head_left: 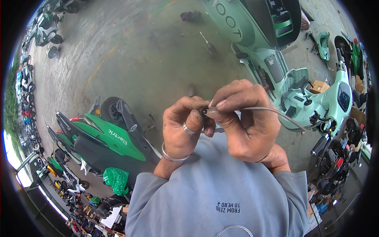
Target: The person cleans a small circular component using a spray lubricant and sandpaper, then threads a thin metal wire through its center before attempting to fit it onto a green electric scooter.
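Observation:
My two hands meet fingertip to fingertip in front of my chest. With thumb and fingers, my left hand, which wears a ring and a bracelet, pinches a small black part. My right hand is closed on a thin grey cable, its thumb and forefinger right at the black part. From my right fingers the cable runs out to the right and ends loose in the air. My fingertips cover most of the black part, so I cannot tell its kind or whether the cable goes into it.
A partly dismantled pale green scooter stands ahead on the right. To my left is a green and black scooter with a green cloth near it. A screwdriver and a dark rag lie on the concrete floor.

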Action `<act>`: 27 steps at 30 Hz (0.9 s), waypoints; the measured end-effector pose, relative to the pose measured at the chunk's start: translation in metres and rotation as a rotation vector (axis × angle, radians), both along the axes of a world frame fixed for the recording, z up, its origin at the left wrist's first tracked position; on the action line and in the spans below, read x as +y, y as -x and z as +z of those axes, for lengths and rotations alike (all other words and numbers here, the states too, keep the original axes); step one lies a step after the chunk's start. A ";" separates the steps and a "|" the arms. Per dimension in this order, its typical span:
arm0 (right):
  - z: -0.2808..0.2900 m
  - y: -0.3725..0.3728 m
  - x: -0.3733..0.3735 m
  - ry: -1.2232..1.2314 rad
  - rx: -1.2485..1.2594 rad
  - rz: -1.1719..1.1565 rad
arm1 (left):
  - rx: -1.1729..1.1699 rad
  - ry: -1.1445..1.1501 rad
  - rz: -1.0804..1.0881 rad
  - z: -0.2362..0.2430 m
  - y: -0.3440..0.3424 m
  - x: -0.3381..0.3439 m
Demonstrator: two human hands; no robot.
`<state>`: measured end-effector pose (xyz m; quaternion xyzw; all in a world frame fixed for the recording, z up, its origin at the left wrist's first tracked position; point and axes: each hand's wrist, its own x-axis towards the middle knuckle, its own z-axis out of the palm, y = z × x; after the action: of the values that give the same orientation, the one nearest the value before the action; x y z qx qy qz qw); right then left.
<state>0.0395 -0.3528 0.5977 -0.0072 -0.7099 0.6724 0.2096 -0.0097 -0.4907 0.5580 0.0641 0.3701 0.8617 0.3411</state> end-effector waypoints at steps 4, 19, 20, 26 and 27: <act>0.000 0.003 0.001 0.193 -0.085 -0.111 | 0.002 0.037 -0.022 0.000 0.002 0.000; -0.019 0.002 0.001 0.074 0.253 -0.083 | -0.113 -0.058 0.017 0.001 0.001 0.000; -0.017 0.002 -0.002 0.055 0.257 -0.111 | -0.121 -0.053 0.042 0.001 0.000 -0.001; -0.022 0.002 -0.001 -0.010 0.289 -0.112 | -0.064 -0.026 0.042 0.002 0.000 -0.001; -0.022 0.002 -0.001 -0.010 0.290 -0.111 | -0.084 -0.070 0.041 0.000 0.000 -0.002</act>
<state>0.0378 -0.3540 0.5753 0.0518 -0.6740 0.6502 0.3467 -0.0100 -0.4928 0.5583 0.0319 0.3262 0.8829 0.3362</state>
